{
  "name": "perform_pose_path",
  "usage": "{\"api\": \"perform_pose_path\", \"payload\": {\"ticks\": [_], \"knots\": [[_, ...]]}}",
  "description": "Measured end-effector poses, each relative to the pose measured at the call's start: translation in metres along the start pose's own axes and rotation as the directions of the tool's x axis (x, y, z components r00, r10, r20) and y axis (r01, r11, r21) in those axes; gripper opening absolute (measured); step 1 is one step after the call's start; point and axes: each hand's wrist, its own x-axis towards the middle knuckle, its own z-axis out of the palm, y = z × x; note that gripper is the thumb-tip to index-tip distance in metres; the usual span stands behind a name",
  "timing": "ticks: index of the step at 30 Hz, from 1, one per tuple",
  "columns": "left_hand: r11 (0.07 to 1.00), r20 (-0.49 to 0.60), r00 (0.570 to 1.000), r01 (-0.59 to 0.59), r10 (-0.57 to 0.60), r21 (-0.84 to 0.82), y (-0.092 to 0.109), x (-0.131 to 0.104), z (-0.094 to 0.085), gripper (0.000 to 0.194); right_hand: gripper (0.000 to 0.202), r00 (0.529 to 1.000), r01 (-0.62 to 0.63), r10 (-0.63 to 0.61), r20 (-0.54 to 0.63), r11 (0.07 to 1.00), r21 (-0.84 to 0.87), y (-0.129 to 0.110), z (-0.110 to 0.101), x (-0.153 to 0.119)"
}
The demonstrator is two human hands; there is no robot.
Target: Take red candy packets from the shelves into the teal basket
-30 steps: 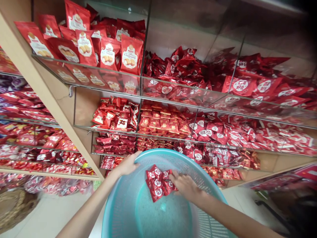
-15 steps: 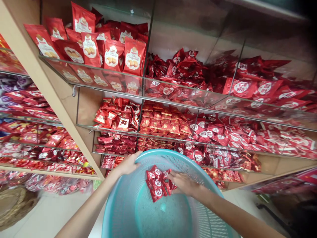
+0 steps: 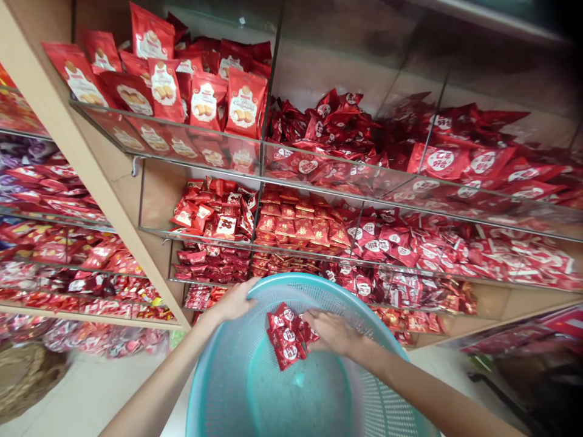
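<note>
A large turquoise plastic basket (image 3: 378,358) with perforated walls stands tilted in front of me. My left hand (image 3: 237,300) is closed over its far left rim, fingers hooked around the edge. Inside, a small cluster of red snack packets (image 3: 288,343) with white round labels lies near the far wall. My right hand (image 3: 330,332) reaches into the basket from the right, its fingers closed on a red packet at the cluster's right side. That hand partly hides the packet it holds.
Shelves with clear front panels (image 3: 314,176) rise beyond the basket, filled with red packets. Larger red biscuit packets (image 3: 204,103) stand at the upper left. A slanting wooden panel (image 3: 91,164) divides off more shelves. A woven basket (image 3: 27,376) sits on the floor at left.
My right hand has shifted slightly left and its fingers have closed in against the packets. My left hand stays on the rim.
</note>
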Motion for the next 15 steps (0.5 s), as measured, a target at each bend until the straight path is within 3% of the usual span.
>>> {"api": "perform_pose_path", "payload": {"ticks": [6, 15], "knots": [[1.000, 0.001, 1.000, -0.020, 0.020, 0.004, -0.004, 0.001, 0.002, 0.058, 0.057, 0.995, 0.083, -0.086, -0.054, 0.995, -0.054, 0.000, -0.002, 0.011], [0.999, -0.009, 0.999, -0.039, 0.039, 0.015, -0.008, 0.002, 0.003, 0.055, 0.038, 0.999, -0.041, 0.044, -0.026, 0.991, 0.131, -0.026, 0.000, 0.051]]}}
